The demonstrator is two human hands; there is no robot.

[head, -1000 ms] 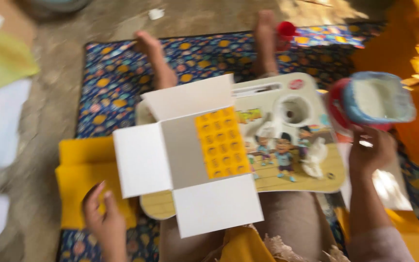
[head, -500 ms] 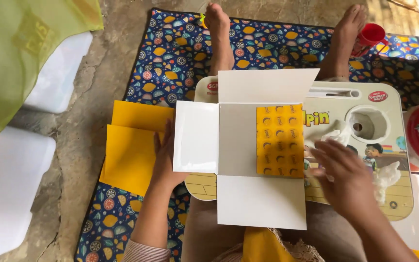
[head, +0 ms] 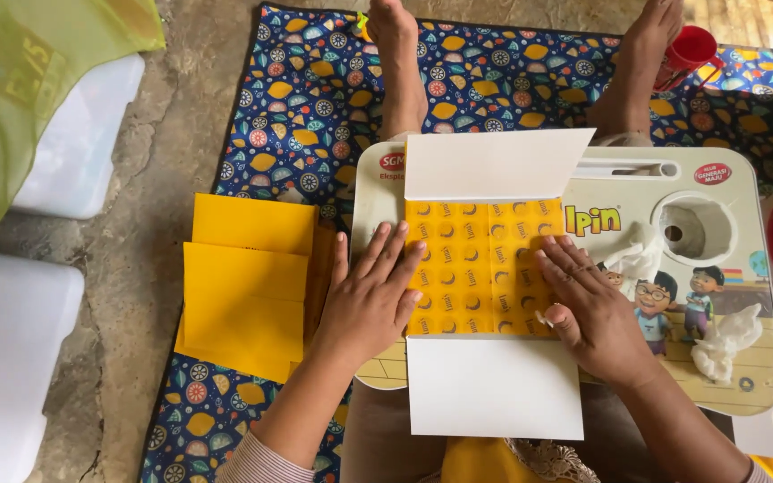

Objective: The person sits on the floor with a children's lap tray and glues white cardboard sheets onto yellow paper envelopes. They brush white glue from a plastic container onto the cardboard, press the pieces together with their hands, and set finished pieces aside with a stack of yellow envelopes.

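Observation:
A flat cardboard box blank [head: 485, 277] lies on a small cream lap table [head: 744, 376] with cartoon pictures. Its middle panel is yellow with a printed pattern; white flaps stick out at the top and bottom. My left hand [head: 370, 300] presses flat on the left part of the yellow panel, fingers spread. My right hand [head: 588, 309] presses flat on the right part. Neither hand holds anything. The side flaps seem folded in under my palms.
A stack of yellow sheets [head: 248, 291] lies left of the table on a patterned blue mat [head: 315, 98]. A red cup [head: 691, 49] stands by my right foot. White plastic tubs [head: 11, 358] sit on the stone floor at left. Crumpled white tissue [head: 722, 344] lies on the table.
The white left side flap that lay open has been folded in over the box. Both hands have moved onto the yellow panel and press it flat.

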